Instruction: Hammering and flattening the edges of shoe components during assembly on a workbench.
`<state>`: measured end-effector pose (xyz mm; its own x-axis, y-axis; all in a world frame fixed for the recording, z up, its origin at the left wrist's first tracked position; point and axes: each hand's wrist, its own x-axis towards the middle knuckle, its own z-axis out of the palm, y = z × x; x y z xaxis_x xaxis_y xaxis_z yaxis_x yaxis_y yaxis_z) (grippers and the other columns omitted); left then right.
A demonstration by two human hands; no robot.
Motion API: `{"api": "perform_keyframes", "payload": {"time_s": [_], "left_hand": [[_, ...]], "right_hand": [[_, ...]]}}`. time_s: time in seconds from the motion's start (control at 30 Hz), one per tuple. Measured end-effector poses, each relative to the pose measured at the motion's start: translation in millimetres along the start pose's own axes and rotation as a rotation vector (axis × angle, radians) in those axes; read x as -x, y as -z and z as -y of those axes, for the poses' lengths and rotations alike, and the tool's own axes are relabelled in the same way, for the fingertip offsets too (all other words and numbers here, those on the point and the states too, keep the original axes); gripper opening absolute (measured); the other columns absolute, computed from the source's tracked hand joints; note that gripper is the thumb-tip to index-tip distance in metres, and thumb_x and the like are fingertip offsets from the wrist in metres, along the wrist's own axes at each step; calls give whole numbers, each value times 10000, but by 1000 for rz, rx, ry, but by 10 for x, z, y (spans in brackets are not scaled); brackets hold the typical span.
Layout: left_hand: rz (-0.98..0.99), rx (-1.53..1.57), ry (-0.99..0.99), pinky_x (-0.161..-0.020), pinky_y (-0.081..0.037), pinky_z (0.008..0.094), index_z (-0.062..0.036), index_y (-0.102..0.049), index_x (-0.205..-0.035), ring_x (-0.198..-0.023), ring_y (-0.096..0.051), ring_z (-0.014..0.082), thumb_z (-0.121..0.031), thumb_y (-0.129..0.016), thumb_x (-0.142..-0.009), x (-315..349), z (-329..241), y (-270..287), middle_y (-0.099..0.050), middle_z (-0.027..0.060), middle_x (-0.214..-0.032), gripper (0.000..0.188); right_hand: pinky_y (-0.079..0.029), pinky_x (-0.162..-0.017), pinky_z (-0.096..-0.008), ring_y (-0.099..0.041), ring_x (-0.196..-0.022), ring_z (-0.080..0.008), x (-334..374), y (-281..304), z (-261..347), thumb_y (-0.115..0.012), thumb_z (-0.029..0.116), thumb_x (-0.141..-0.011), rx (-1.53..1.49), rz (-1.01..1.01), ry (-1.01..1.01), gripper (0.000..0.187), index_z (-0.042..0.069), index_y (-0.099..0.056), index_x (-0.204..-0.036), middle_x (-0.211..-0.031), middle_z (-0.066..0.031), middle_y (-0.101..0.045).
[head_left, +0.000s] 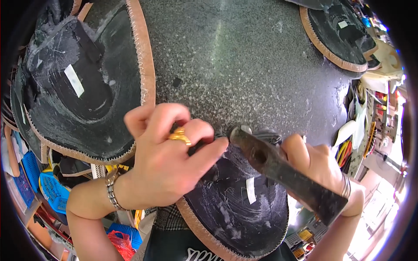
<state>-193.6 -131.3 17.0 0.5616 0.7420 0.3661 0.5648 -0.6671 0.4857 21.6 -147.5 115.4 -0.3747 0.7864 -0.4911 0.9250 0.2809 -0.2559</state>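
On the smooth dark cloth over your lap (167,244) there is slanted white lettering (200,254), cut off by the lower edge. White rectangular strips (251,190) sit on the rounded black tan-edged piece before you (235,219) and others like it; any print there is too small to read.

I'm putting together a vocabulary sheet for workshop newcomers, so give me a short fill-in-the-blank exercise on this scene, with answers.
1. In the right hand is a metal-headed ____.
2. The ring on the left hand is ____ in colour.
3. The metal-link band is worn on the person's ____ side.
4. The strip on the dark piece under the hands is ____ in colour.

Missing words: hammer; gold; left; white.
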Motion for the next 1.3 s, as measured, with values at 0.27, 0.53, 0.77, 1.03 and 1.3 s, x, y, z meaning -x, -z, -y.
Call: {"api": "perform_keyframes", "payload": {"time_s": [0.27, 0.53, 0.77, 1.03, 1.3], "left_hand": [[-59, 73, 140, -766, -255, 347, -189, -728, -848, -828, -424, 200, -205, -815, -563, 103, 2, -83, -570, -104, -764, 299], [-18, 81, 190, -764, -251, 356, -207, -724, -862, -835, -426, 201, -183, -807, -559, 47, -14, -38, -566, -106, -766, 315], [28, -93, 37, -760, -233, 401, -238, -722, -873, -869, -424, 199, -188, -763, -584, 87, -45, -15, -558, -123, -804, 296], [-30, -107, 68, -773, -248, 384, -226, -720, -887, -874, -415, 205, -205, -787, -597, 115, -63, -16, -548, -114, -799, 299], [-94, -24, 217, -785, -260, 365, -168, -716, -928, -871, -406, 217, -193, -808, -609, 243, -146, -82, -553, -90, -781, 334]], "right_hand": [[-436, -545, -386, -549, -607, -310, -26, -20, -89, -634, -3, -684, -124, -46, 30, 226, 34, -552, -891, -822, -114, -512], [-433, -575, -411, -555, -655, -322, 84, -108, -147, -635, 4, -695, -146, 38, -64, 210, 26, -562, -890, -837, -125, -517], [-425, -542, -401, -529, -570, -321, 56, -167, -76, -600, 33, -744, -95, -362, -35, 141, 42, -553, -877, -787, -121, -524], [-447, -521, -446, -584, -578, -358, -41, 91, 79, -650, 58, -688, 212, -199, 112, 288, 28, -507, -936, -640, -132, -524], [-445, -534, -423, -568, -592, -351, -31, -141, -94, -654, 11, -655, -181, -16, 104, 321, 21, -509, -942, -768, -137, -544]]}}
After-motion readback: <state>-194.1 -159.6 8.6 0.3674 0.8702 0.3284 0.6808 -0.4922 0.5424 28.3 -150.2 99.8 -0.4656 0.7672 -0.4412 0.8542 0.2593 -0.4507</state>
